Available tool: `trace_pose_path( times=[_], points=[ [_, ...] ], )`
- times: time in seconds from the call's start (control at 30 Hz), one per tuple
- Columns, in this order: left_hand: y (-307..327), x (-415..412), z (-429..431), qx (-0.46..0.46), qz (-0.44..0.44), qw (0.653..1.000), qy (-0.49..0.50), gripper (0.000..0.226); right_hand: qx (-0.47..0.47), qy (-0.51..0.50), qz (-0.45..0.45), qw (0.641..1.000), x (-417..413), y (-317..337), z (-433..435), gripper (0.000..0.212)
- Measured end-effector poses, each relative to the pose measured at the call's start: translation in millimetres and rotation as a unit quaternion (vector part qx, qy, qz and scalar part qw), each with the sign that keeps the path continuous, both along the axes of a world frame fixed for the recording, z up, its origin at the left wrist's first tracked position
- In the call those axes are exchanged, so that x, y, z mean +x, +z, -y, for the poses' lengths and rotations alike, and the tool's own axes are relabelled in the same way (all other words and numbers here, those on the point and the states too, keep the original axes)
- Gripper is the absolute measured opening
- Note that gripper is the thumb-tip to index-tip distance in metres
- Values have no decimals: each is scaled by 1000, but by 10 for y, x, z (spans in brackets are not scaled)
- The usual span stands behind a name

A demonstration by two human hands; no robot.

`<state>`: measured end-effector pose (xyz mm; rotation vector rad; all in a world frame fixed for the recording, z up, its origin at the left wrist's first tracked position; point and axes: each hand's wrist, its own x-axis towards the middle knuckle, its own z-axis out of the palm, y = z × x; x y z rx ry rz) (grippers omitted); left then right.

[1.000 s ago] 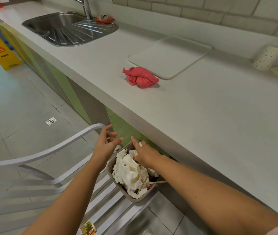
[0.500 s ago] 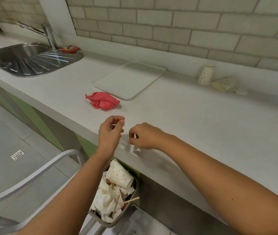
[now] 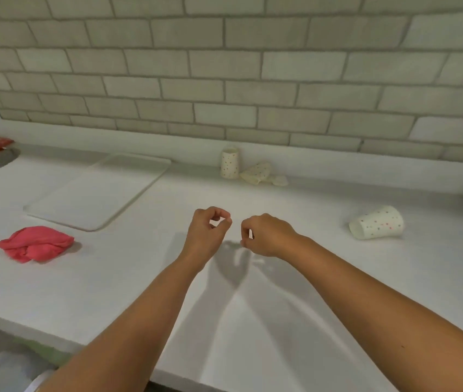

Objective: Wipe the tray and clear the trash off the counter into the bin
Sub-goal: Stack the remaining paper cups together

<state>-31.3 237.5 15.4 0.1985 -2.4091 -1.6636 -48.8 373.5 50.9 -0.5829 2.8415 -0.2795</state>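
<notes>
Left hand (image 3: 209,232), right hand (image 3: 268,236) curled; cup (image 3: 376,222), mouth rightward.

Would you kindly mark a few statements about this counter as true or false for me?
1. The pink cloth lies on the tray. False: it lies on the counter, beside the tray.
2. One spotted cup lies on its side. True.
3. An upright cup stands near the wall. True.
4. The crushed cup sits in the tray. False: it lies on the counter beside the upright cup.
</notes>
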Motion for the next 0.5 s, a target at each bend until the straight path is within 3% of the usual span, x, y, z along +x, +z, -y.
trace_pose_path(
  times=[0.27, 0.5],
  points=[
    [-92, -539, -927, -43, 25, 996, -74, 7, 60, -139, -47, 987, -533, -35, -1243, 28],
    [-202, -975, -1168, -78, 41, 994, -58, 6, 50, -356, -48, 932, -856, -2, -2093, 50]
  ],
)
